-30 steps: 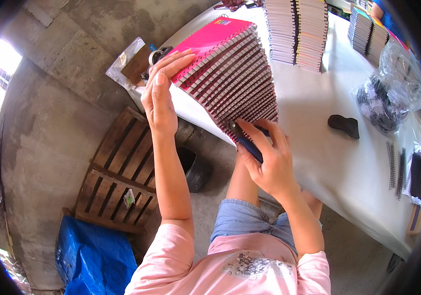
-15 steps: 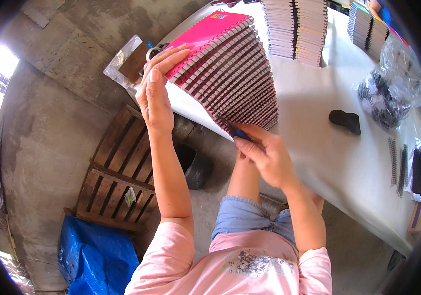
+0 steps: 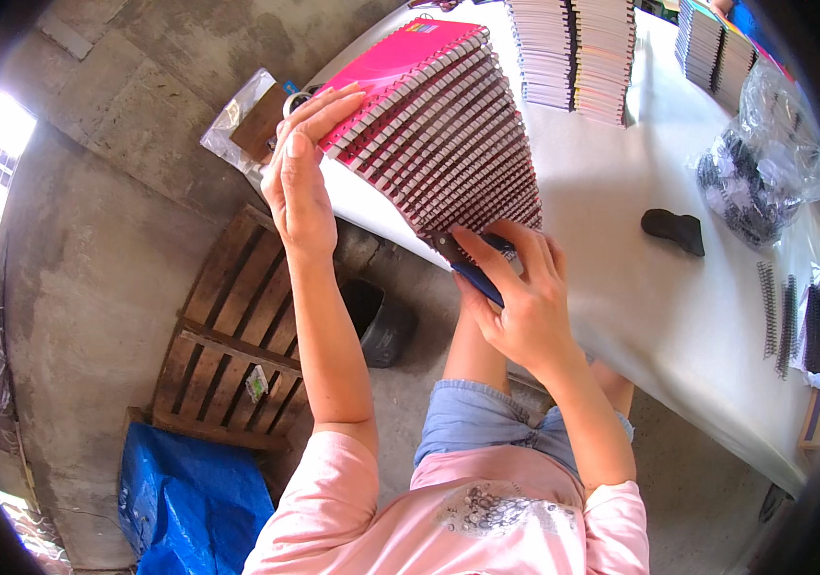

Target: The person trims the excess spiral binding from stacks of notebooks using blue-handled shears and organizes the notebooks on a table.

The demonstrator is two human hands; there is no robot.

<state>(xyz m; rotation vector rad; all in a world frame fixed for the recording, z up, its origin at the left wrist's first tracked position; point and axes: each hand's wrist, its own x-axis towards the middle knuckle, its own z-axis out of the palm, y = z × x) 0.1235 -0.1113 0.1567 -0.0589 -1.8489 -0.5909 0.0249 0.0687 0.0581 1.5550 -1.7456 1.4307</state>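
A tall stack of coil-bound notebooks point(image 3: 453, 129) with a pink top cover stands at the near left edge of the white table, its spines facing me. My left hand point(image 3: 309, 177) rests against the stack's upper left corner, fingers stretched out over the pink cover. Lower down, my right hand point(image 3: 520, 287) grips dark pliers point(image 3: 472, 264) with blue and black handles. The jaws of the pliers meet the left end of the bindings near the bottom of the stack. Exactly what they bite on is too small to tell.
More bound stacks point(image 3: 573, 57) stand at the back of the white table point(image 3: 592, 192). To the right lie a black oblong object point(image 3: 672, 232), a clear bag of black coils point(image 3: 750, 182) and loose coils point(image 3: 767, 307). Below left are a wooden slatted bench point(image 3: 237, 335) and a dark bucket point(image 3: 391, 331).
My right hand has moved slightly up, and its fingers have spread further around the pliers, whose handles now show more. My left hand and the stack stay nearly in place.
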